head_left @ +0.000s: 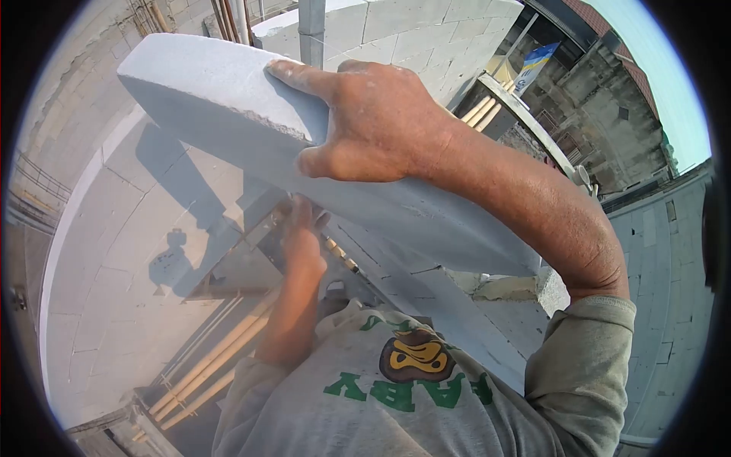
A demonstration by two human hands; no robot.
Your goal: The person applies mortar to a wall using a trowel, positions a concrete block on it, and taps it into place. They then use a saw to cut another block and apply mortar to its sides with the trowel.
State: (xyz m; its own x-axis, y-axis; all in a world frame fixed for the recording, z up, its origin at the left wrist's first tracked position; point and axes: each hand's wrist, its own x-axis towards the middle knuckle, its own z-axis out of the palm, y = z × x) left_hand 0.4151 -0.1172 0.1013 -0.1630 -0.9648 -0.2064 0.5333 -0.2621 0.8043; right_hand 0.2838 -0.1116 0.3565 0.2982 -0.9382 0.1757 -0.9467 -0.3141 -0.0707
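Note:
A large, pale lightweight concrete block (pixel 213 80) is held tilted in front of me, its long side running down to the right. My right hand (pixel 373 122) is closed over its upper edge, fingers on the top face and thumb against the side. Along that edge near the thumb, the block is rough and chipped. My left hand (pixel 302 232) is below the block, slightly blurred, with its fingers curled. Whatever it may hold is hidden or too smeared to name.
Pale block walls (pixel 99 305) curve round on the left, and another wall (pixel 426 27) stands behind. Bamboo poles (pixel 217 354) lie low at left. A broken block edge (pixel 506 288) is near my right elbow. A metal post (pixel 311 34) rises behind the block.

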